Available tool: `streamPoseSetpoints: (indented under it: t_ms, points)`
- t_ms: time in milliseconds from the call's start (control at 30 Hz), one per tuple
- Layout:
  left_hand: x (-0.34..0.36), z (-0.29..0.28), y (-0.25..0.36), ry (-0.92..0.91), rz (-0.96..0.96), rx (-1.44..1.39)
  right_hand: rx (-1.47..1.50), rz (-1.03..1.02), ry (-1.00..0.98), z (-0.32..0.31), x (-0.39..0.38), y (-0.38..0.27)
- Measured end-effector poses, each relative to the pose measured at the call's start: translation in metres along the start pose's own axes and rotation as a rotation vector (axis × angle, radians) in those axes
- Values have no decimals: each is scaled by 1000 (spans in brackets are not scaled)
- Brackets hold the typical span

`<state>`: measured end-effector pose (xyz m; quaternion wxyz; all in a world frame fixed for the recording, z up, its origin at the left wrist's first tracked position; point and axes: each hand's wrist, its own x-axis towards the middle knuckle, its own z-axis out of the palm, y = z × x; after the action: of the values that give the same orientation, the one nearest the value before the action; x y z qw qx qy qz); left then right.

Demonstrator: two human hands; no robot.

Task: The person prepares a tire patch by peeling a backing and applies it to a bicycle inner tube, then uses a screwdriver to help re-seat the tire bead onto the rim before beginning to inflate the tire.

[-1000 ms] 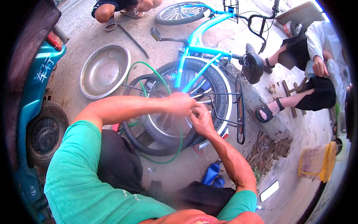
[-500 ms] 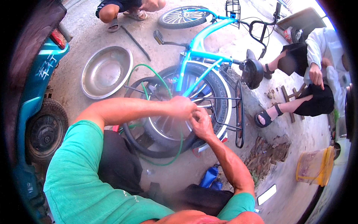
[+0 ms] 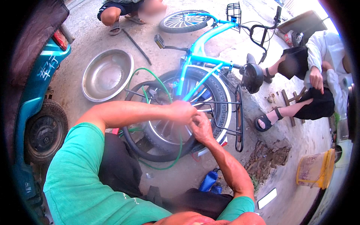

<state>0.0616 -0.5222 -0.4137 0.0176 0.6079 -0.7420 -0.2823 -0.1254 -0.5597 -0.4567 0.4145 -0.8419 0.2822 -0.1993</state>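
Observation:
A blue bicycle [image 3: 202, 41] lies on its side on the ground before me. My two hands meet above its rear wheel [image 3: 225, 84]. My left hand [image 3: 183, 112] is closed and slightly blurred, its fingers bent toward the right. Against it, my right hand [image 3: 201, 129] is closed in a pinch. Whatever sits between the fingertips is too small or hidden to name. Below the hands, a black inner tube [image 3: 131, 140] loops over the near side of the wheel. A thin green hose [image 3: 153, 76] curves around and across the tube.
A metal basin [image 3: 107, 75] stands left of the wheel, near a dark rod [image 3: 137, 47]. A teal vehicle [image 3: 35, 88] borders the left. One person squats at the far side; another sits at right. A blue pouch [image 3: 209, 180], white phone-like slab [image 3: 267, 198] and yellow bucket [image 3: 316, 168] lie nearer right.
My hands stay together over the wheel, the right one slightly lower. The squatting person's hands have moved at the top. The view has shifted a little.

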Motion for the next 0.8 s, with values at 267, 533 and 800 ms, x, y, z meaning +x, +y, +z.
streamPoseSetpoints:
  t_ms: [267, 533, 800]
  points:
    - [1, -1, -1, 4, 18, -13, -37, -8, -9, 0, 0, 2]
    - [2, 0, -3, -4, 17, -10, -19, -24, -11, 0, 1, 3]
    - [0, -2, 0, -8, -6, -25, -7, 5, -5, 0, 0, 1]
